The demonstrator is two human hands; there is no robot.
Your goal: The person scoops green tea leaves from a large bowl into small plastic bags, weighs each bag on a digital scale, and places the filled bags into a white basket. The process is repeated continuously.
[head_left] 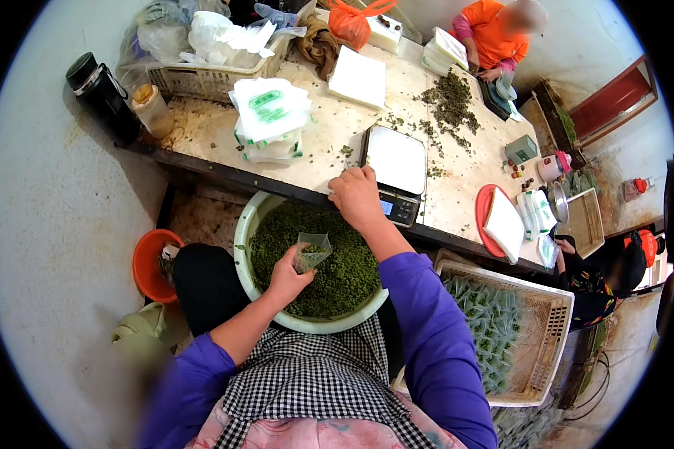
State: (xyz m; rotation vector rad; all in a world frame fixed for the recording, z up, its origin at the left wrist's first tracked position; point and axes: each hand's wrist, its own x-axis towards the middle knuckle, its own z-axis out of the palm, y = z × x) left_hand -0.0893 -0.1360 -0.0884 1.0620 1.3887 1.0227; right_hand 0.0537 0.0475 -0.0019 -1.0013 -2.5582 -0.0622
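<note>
- Fingers of the left hand [288,275] are closed round a small clear pouch [311,251] with a little green leaf in it, held just above the heap in the basin.
- Right hand [356,196] rests at the near edge of the desk, beside the scale, fingers curled downward — I cannot tell whether they grip anything.
- A pale green basin [241,247] full of loose green leaf [344,273] sits on the person's lap, under the desk edge.
- On the pale, stained desk [329,138]: a small digital scale [395,161] with a white pan, stacks of white and green bags [271,112], a scatter of dried leaf [451,101], a white basket [202,78] of plastic wrappings, and a red tray [481,217] bearing white sheets.
- To the person's right, a cream crate [550,329] holds many small filled pouches.
- An orange bucket [146,266] stands on the grey concrete floor [45,224] at the left — a dark flask [97,90] stands at the desk's far-left corner.
- Another person in an orange top [494,34] sits at the far end of the desk; a third person's hand [565,245] shows at the right side.
</note>
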